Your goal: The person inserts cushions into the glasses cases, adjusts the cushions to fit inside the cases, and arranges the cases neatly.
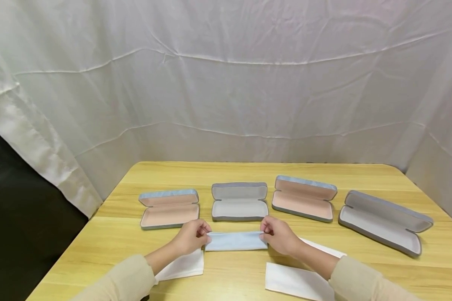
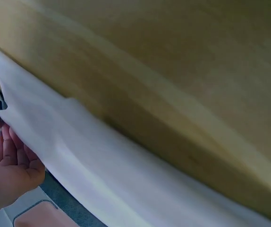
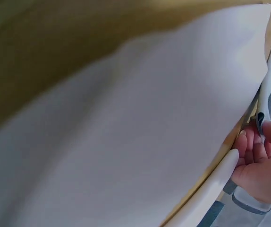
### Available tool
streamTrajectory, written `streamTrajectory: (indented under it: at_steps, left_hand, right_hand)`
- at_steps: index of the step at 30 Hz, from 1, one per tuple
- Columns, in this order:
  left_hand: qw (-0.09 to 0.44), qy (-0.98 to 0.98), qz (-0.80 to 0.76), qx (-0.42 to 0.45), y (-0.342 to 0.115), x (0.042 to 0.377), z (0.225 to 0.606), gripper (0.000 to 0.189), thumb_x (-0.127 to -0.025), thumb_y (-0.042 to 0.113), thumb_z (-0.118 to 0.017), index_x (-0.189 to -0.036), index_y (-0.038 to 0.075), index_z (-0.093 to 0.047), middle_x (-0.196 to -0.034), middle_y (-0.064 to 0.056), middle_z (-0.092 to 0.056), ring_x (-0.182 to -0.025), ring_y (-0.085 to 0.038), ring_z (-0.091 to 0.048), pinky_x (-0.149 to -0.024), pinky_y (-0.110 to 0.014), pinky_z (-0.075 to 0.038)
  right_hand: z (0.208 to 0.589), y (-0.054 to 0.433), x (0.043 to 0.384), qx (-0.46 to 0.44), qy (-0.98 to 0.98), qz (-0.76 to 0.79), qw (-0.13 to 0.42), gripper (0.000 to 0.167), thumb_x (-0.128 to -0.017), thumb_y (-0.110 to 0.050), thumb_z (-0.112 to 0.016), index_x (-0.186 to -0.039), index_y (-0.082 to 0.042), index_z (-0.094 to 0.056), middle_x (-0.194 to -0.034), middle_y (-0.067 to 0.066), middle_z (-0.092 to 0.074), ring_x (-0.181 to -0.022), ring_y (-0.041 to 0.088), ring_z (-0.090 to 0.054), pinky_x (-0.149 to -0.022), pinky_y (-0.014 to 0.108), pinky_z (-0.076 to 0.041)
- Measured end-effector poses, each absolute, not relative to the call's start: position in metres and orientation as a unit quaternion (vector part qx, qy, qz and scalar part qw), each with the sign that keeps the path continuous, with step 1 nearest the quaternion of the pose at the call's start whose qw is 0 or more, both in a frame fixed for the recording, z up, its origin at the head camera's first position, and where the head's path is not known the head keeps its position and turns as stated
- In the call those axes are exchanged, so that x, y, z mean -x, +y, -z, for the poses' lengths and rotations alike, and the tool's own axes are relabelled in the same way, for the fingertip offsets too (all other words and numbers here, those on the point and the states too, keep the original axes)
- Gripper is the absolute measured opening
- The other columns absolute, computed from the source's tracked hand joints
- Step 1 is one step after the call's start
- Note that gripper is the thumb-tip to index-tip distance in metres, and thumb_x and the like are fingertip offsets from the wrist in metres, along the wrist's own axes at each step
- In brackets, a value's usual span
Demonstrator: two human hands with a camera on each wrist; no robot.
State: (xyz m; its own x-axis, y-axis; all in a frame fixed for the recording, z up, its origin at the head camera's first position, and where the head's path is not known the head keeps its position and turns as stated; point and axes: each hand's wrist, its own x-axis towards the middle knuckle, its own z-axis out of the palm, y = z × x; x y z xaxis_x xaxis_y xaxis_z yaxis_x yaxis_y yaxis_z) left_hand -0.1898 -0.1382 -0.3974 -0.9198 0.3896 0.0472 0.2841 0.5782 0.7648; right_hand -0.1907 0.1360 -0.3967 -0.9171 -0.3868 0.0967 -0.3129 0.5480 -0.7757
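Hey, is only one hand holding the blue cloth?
No, the left hand and right hand each pinch an end of the cloth.

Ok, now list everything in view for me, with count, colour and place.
Blue fabric piece: one, light blue, front centre
White fabric pieces: three visible, white, one lower left, two lower right
Pink-lined open cases: two, blue-lidded, first and third from left
Grey open cases: two, grey, second and fourth
Table: one, yellow wood-grain, beneath
Curtain: one backdrop, whitish, behind
Dark area: one, black, far left
Sleeves: two, cream, bottom
Left hand: one, grip on the blue fabric's left end
Right hand: one, grip on its right end
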Motion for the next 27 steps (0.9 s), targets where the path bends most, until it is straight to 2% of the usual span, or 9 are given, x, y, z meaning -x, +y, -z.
streamTrajectory:
  at_steps: [2, 6, 12, 16, 23, 27]
  left_hand:
    - [0.065, 0.885, -0.420, -0.188, -0.140, 0.189, 0.396, 0.010, -0.083, -0.003, -0.060, -0.092, -0.008, -0.061, -0.072, -0.003, -0.053, -0.062, -0.007, -0.045, -0.050, -0.016, -0.039]
    - [0.072, 0.880, -0.439, -0.169, -0.141, 0.189, 0.393, 0.012, -0.084, -0.002, -0.060, -0.092, -0.009, -0.063, -0.074, -0.007, -0.057, -0.065, -0.009, -0.047, -0.053, -0.016, -0.041]
    - [0.052, 0.878, -0.461, -0.119, -0.139, 0.194, 0.393, 0.008, -0.082, 0.000, -0.064, -0.086, -0.006, -0.064, -0.073, -0.006, -0.059, -0.068, -0.010, -0.050, -0.059, -0.017, -0.043]
    - [0.042, 0.872, -0.481, -0.082, -0.135, 0.198, 0.392, 0.008, -0.082, 0.002, -0.064, -0.086, -0.006, -0.063, -0.073, -0.007, -0.060, -0.067, -0.011, -0.051, -0.058, -0.017, -0.043]
    - [0.031, 0.846, -0.530, -0.044, -0.128, 0.216, 0.387, 0.010, -0.084, 0.001, -0.063, -0.086, -0.008, -0.062, -0.067, -0.008, -0.059, -0.056, -0.010, -0.053, -0.055, -0.023, -0.050]
    - [0.023, 0.841, -0.539, -0.025, -0.122, 0.224, 0.386, 0.009, -0.086, 0.002, -0.062, -0.084, -0.006, -0.062, -0.066, -0.007, -0.057, -0.055, -0.010, -0.053, -0.056, -0.026, -0.051]
  right_hand:
    - [0.396, 0.135, 0.190, 0.182, 0.876, 0.443, 0.048, 0.007, -0.083, 0.005, -0.060, -0.087, 0.002, -0.055, -0.072, 0.001, -0.047, -0.065, 0.008, -0.042, -0.055, 0.018, -0.037]
    - [0.391, 0.132, 0.189, 0.116, 0.871, 0.473, 0.068, 0.013, -0.083, 0.006, -0.060, -0.097, 0.007, -0.061, -0.073, 0.003, -0.052, -0.064, 0.011, -0.045, -0.051, 0.019, -0.039]
    - [0.384, 0.125, 0.192, 0.006, 0.856, 0.507, 0.097, 0.009, -0.083, 0.004, -0.061, -0.092, 0.007, -0.063, -0.071, 0.005, -0.056, -0.064, 0.011, -0.051, -0.060, 0.025, -0.051]
    - [0.380, 0.127, 0.197, -0.004, 0.849, 0.520, 0.096, 0.007, -0.083, 0.002, -0.062, -0.088, 0.006, -0.061, -0.070, 0.003, -0.054, -0.066, 0.011, -0.051, -0.065, 0.028, -0.052]
    - [0.376, 0.131, 0.208, 0.013, 0.835, 0.543, 0.091, 0.008, -0.088, -0.002, -0.059, -0.085, 0.005, -0.055, -0.065, 0.001, -0.048, -0.062, 0.013, -0.046, -0.058, 0.026, -0.043]
    - [0.375, 0.132, 0.218, 0.014, 0.832, 0.548, 0.081, 0.010, -0.091, -0.004, -0.055, -0.086, 0.004, -0.052, -0.062, 0.001, -0.048, -0.058, 0.012, -0.050, -0.055, 0.024, -0.044]
